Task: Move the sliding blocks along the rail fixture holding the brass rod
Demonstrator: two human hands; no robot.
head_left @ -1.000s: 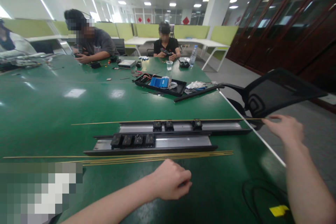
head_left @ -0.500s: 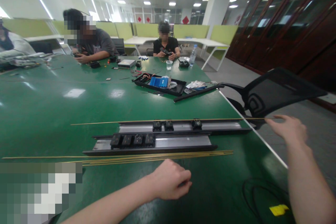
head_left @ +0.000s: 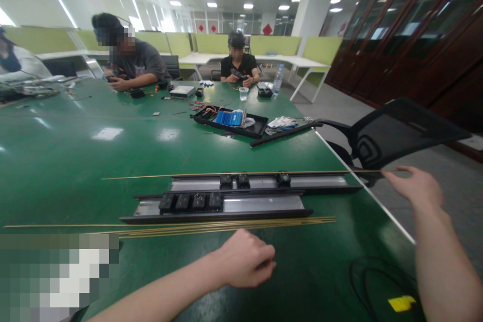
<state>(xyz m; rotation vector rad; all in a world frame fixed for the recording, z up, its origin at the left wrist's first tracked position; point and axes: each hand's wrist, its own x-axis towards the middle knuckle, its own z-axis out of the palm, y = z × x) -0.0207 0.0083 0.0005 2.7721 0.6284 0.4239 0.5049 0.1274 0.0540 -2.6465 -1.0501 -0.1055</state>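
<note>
My right hand [head_left: 418, 183], beyond the table's right edge, pinches the end of a thin brass rod [head_left: 320, 172]. The rod runs left along the far side of a long black-edged metal rail [head_left: 320, 181], which carries three black blocks. A second, nearer rail [head_left: 264, 205] holds several black blocks [head_left: 190, 202] side by side at its left half. In front of it lies a loose bundle of brass rods [head_left: 226, 225]. Just below these rods my left hand [head_left: 249, 257] is loosely curled at the table, with nothing seen in its fingers.
A black tray [head_left: 256, 130] with a blue finned part [head_left: 229, 118] stands farther back, beside gloves [head_left: 281, 125] and a black bar [head_left: 283, 135]. An office chair [head_left: 400, 128] is at the right. A black cable [head_left: 364, 282] lies front right. Other people work across the table.
</note>
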